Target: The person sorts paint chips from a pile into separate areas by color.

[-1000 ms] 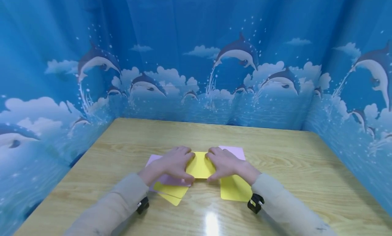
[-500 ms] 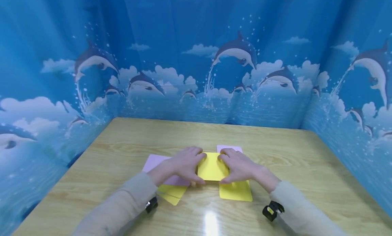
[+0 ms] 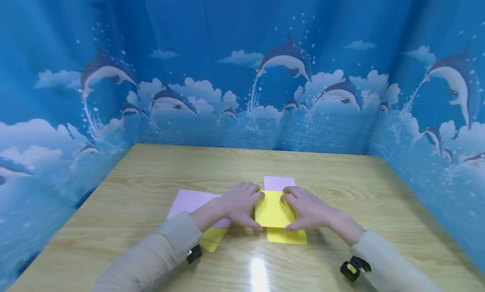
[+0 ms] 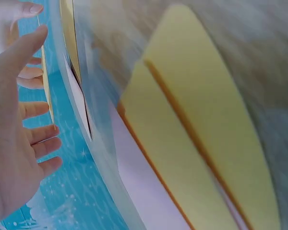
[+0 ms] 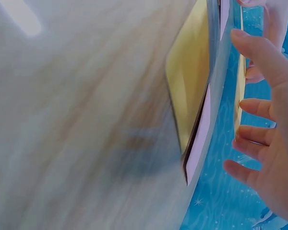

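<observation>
The yellow card [image 3: 273, 209] is held level above the surface [image 3: 159, 170], the left hand [image 3: 242, 204] and right hand [image 3: 308, 208] gripping its opposite sides with thumbs spread wide from fingers, probably so the thin piece gets even support and does not sag. Both wrist views show it edge-on and apart from what lies below, while the head view has a lilac card [image 3: 279, 183] visible beyond it and a lower yellow card [image 3: 286, 237] in front; leftward, a lilac sheet [image 3: 191, 201] overlaps a yellow piece [image 3: 212, 240], seemingly set aside as a separate group.
</observation>
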A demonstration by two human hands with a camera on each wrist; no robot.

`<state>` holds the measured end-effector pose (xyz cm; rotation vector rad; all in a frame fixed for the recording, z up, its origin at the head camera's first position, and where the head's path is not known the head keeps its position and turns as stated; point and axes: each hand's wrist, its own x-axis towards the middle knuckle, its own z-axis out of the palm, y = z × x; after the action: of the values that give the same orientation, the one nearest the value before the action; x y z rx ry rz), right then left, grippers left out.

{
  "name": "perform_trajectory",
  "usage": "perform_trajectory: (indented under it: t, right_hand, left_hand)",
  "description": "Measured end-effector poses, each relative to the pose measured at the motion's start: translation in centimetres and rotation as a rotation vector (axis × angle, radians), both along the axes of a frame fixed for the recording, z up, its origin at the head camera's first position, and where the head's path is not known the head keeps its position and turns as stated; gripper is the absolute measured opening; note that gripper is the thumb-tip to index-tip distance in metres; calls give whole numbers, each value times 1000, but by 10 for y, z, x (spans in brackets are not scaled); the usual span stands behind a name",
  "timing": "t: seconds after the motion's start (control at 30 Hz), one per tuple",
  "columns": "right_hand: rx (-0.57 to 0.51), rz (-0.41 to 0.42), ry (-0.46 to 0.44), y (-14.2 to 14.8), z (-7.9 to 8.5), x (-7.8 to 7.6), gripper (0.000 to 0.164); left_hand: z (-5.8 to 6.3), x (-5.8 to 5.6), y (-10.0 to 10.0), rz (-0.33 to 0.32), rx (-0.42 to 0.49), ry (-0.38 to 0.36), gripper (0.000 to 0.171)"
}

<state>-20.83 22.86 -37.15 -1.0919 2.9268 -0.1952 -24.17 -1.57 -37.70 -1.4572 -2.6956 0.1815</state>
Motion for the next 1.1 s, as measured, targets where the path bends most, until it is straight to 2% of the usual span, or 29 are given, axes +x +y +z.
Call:
perform_trajectory:
  t: [0.13,0.33,0.77,1.1]
  right_hand:
    - [-3,-6,8,8,-1,8,70]
    - [-2,-24,-35,16,-3,17,73]
    - [13,6,-99,26,-12,22,80]
    - [23,48,-63,28,-17,21,80]
  left_hand:
    - [0,5,4,-34,-20,29,89]
    - [-1,13,13,-51,-32,16,85]
    - [-12,21,27,-71,-84,19,78]
    - [-14,22,31,-57,-112,13,78]
